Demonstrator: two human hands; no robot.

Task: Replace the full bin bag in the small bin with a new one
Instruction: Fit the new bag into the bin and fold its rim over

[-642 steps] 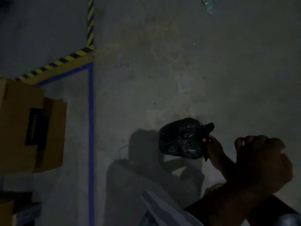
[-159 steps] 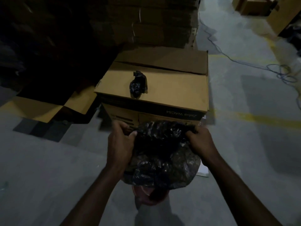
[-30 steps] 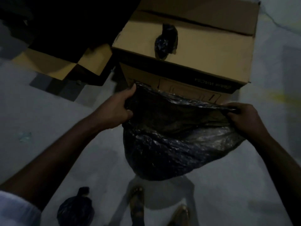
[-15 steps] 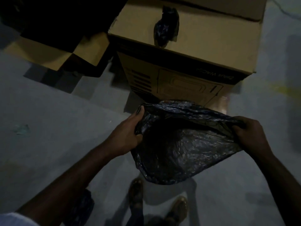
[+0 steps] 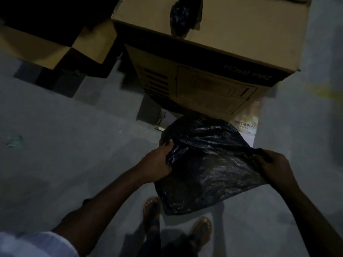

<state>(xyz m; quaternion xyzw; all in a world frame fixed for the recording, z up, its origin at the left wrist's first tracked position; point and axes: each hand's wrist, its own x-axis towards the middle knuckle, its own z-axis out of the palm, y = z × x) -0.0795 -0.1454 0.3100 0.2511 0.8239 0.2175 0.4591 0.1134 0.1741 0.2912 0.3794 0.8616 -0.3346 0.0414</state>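
Note:
A new black bin bag (image 5: 207,164) hangs spread between my two hands over the grey floor. My left hand (image 5: 157,164) grips its left edge, fingers curled into the plastic. My right hand (image 5: 272,166) pinches its right edge. The bag's far side bulges forward toward the foot of a big cardboard box (image 5: 213,71). The small bin is hidden; I cannot tell whether it sits under the bag. A small black roll of bags (image 5: 182,14) lies on top of the box.
Flattened cardboard (image 5: 55,45) lies at the left by dark stacks. A white printed pack (image 5: 246,125) leans at the box's foot. My sandalled feet (image 5: 152,210) stand just below the bag. A bit of green litter (image 5: 15,141) lies on the floor at the left.
Both hands have lowered the open bag down and forward, toward the floor at the box's foot. The view has tipped further down. The tied full bag at lower left has left the view.

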